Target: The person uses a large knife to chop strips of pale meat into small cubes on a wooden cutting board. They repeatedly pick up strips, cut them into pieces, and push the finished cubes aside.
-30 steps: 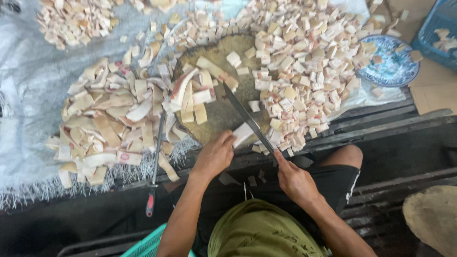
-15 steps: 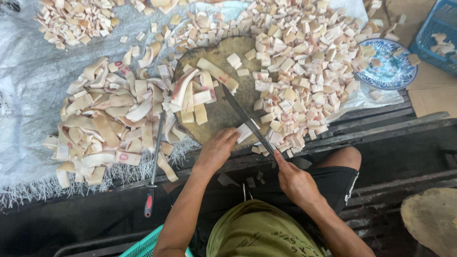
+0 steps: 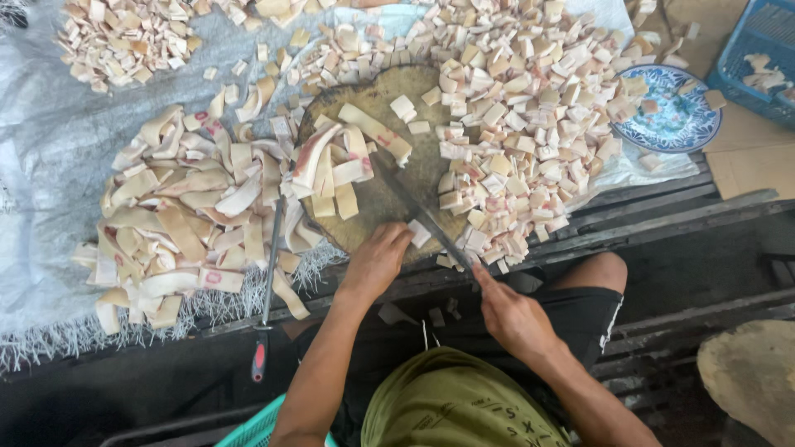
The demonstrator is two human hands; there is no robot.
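The right hand [image 3: 515, 319] is closed around the handle of a long dark-bladed knife [image 3: 422, 217], whose blade runs up and to the left from the grip across the round, worn wooden chopping block [image 3: 377, 207]. The left hand [image 3: 377, 261] rests with fingers curled on a small pale cut piece [image 3: 420, 234] at the block's near edge, just beside the blade; it is the nearer hand to the piece. Whether it pinches the piece or only presses it I cannot tell.

Left of the block lies a heap of long pale strips [image 3: 182, 223] on a grey plastic sheet [image 3: 50, 165]; right of it, a wide spread of small pale cubes [image 3: 522, 132]. Bare wood shows only mid-block. A blue patterned plate [image 3: 671, 124] sits beyond the cubes, and a thin red-handled tool [image 3: 267, 298] lies along the strips.
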